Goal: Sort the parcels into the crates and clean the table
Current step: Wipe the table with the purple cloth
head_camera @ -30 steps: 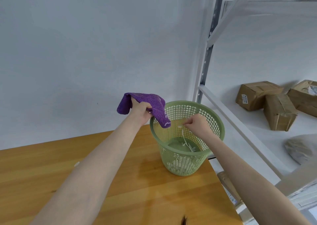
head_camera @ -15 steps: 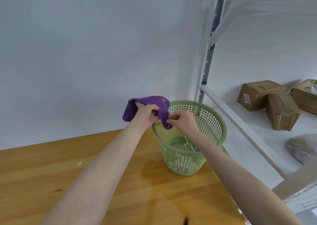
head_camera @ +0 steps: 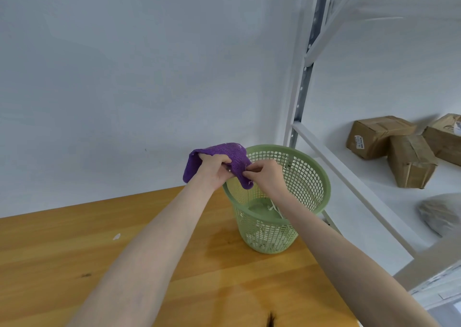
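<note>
My left hand (head_camera: 215,169) grips a purple cloth (head_camera: 232,157) and holds it over the left rim of a green mesh basket (head_camera: 309,177). My right hand (head_camera: 267,176) pinches the cloth's lower right edge with thumb and fingertips, above the basket's opening. White scraps lie on the basket's bottom. The basket stands on the wooden table (head_camera: 62,264) near its far right corner. Brown cardboard parcels (head_camera: 376,136) lie on the white shelf to the right.
A small white scrap (head_camera: 116,237) lies on the table to the left. The white shelf rack (head_camera: 349,177) stands right of the table, with a grey wrapped bag (head_camera: 441,214) on it. A white wall runs behind the table.
My right hand rose from inside the basket to the cloth's lower edge and now pinches it. The cloth and my left hand shifted slightly right, over the basket's rim.
</note>
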The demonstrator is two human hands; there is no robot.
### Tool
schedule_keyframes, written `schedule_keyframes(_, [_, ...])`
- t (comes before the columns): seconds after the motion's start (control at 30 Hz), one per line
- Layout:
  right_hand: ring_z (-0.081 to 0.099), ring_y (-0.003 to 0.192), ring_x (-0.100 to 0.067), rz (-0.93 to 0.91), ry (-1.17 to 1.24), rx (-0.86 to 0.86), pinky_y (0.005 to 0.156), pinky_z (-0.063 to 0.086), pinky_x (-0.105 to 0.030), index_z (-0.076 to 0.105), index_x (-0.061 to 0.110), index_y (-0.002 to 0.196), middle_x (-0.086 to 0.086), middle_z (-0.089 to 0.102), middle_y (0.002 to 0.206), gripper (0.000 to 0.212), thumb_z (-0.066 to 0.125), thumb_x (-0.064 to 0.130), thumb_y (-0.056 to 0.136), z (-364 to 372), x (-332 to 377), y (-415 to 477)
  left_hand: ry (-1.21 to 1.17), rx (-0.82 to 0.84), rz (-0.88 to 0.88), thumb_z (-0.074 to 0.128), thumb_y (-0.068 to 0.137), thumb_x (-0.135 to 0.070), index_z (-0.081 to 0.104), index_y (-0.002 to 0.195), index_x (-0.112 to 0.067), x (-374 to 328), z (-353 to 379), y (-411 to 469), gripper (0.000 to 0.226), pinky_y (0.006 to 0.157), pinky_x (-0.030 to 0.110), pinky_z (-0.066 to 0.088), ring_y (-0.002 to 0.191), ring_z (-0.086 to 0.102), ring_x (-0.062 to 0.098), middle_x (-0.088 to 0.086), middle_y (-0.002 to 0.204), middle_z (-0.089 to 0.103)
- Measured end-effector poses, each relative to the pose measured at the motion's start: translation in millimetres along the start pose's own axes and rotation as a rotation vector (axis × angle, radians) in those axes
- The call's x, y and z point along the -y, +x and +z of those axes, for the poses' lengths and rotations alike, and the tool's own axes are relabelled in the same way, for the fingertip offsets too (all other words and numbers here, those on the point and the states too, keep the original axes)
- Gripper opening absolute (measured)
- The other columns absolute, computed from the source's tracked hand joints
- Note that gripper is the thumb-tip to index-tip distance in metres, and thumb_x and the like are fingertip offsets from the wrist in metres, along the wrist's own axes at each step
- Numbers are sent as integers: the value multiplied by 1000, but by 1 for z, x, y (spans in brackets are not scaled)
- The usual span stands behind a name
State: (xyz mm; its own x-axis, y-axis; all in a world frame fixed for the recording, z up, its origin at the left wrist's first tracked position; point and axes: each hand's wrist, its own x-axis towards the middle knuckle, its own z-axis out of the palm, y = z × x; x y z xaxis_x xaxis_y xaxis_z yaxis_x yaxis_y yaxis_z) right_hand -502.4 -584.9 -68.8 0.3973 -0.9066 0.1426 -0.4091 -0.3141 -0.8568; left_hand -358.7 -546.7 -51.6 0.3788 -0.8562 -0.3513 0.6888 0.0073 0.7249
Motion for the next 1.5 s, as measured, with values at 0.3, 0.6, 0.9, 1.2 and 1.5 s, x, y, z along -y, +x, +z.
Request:
schedule_keyframes(0.3, [55, 53, -3, 15, 46, -57, 52, 44, -7, 76, 4, 79, 5, 64, 61, 6, 71, 2, 78, -3, 4, -2, -45, -46, 22, 33, 78, 23, 9, 150, -10, 3, -5, 4, 82, 61, 47, 55, 83, 63, 35, 23, 103, 51])
schedule_keyframes(0.6, [58, 64, -11, 61, -49, -73, 63, 50, -27, 73, 4, 81, 0, 66, 74, 13, 62, 3, 87, -24, -11, -1, 10, -35, 0, 35, 74, 26, 7, 151, -22, -12, 1, 6, 95, 64, 45, 55, 90, 61, 30, 20, 121, 47])
schedule_keyframes(0.9, [58, 65, -9, -4, -65, -53, 68, 52, -21, 74, 8, 85, 1, 68, 77, 12, 65, 16, 88, -28, -9, 1, 61, 32, 39, 31, 78, 27, 10, 144, -25, -8, 5, 1, 87, 64, 44, 57, 88, 59, 28, 20, 116, 47])
schedule_keyframes(1.2, [63, 68, -7, -97, -48, -11, 64, 49, -8, 77, 7, 88, -3, 73, 80, 9, 69, 9, 84, -9, 1, 1, 133, 48, 46, 32, 79, 26, 17, 138, -22, -3, 7, -4, 78, 74, 49, 54, 88, 57, 29, 21, 119, 45])
schedule_keyframes(1.5, [56, 55, -21, -23, -167, -78, 55, 51, -22, 71, -6, 90, -17, 72, 93, 20, 53, 3, 90, -22, -13, 6, 116, 41, 44, 32, 79, 26, 18, 140, -24, -10, 3, -7, 80, 67, 47, 58, 92, 58, 28, 20, 122, 44])
